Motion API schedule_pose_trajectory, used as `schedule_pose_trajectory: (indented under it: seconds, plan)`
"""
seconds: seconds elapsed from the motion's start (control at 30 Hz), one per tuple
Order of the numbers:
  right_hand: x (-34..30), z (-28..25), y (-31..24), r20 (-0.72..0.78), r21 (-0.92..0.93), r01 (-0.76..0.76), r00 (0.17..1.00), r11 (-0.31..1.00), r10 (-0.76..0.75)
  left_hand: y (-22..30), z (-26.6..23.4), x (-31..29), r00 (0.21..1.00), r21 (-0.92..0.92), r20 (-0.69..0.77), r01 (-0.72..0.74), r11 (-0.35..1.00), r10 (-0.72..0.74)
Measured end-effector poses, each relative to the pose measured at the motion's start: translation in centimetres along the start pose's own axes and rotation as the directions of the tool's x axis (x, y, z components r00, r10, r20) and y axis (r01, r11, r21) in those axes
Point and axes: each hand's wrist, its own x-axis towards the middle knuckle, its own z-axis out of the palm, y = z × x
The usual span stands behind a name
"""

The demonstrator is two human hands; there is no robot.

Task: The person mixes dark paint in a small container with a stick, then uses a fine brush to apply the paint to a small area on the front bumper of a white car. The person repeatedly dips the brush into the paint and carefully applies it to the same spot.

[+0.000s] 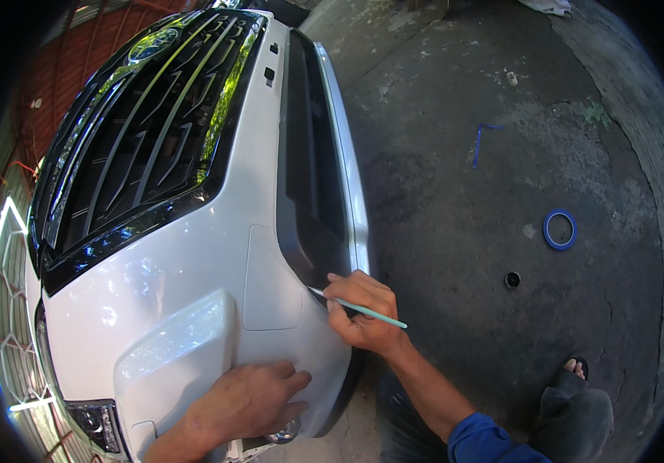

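Observation:
My right hand (364,310) pinches a thin brush with a teal handle (384,317). Its tip meets the edge between the white car bumper (193,239) and the black lower trim (313,247); the bristles are mostly hidden by the fingers. Lying against the bumper's corner, my left hand (253,397) has its fingers stretched out and holds nothing. Beside it a raised white panel (178,336) stands out from the bumper. A silver strip (340,131) runs along the trim's outer side.
The black grille (147,131) and a headlight (93,424) lie to the left. On the concrete floor (440,208) at right are a blue tape roll (573,230), a small dark round pot (512,280) and a bent blue tape strip (476,147). A sandalled foot (575,368) shows below.

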Motion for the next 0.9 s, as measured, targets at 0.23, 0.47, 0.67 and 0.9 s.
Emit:
schedule_pose_trajectory:
  seconds: [0.23, 0.47, 0.67, 0.9]
  plan:
    - [0.01, 0.03, 0.06, -0.003, -0.016, 0.011, 1.0, 1.0, -0.011, -0.05, 0.06, -0.01, 1.0, 0.004, 0.001, 0.003, 1.0, -0.003]
    - [0.01, -0.07, 0.15, 0.008, -0.019, 0.013, 1.0, 1.0, -0.012, 0.13, -0.17, 0.05, 1.0, -0.004, -0.004, 0.005, 1.0, -0.005]
    - [0.07, -0.12, 0.07, 0.007, -0.015, 0.016, 1.0, 1.0, -0.016, 0.33, -0.51, 0.04, 0.999, -0.048, 0.037, 0.027, 0.998, -0.025]
    - [0.02, -0.16, 0.1, 0.011, -0.009, 0.012, 1.0, 1.0, -0.012, 0.3, -0.48, -0.02, 0.998, -0.067, 0.05, 0.036, 0.997, -0.032]
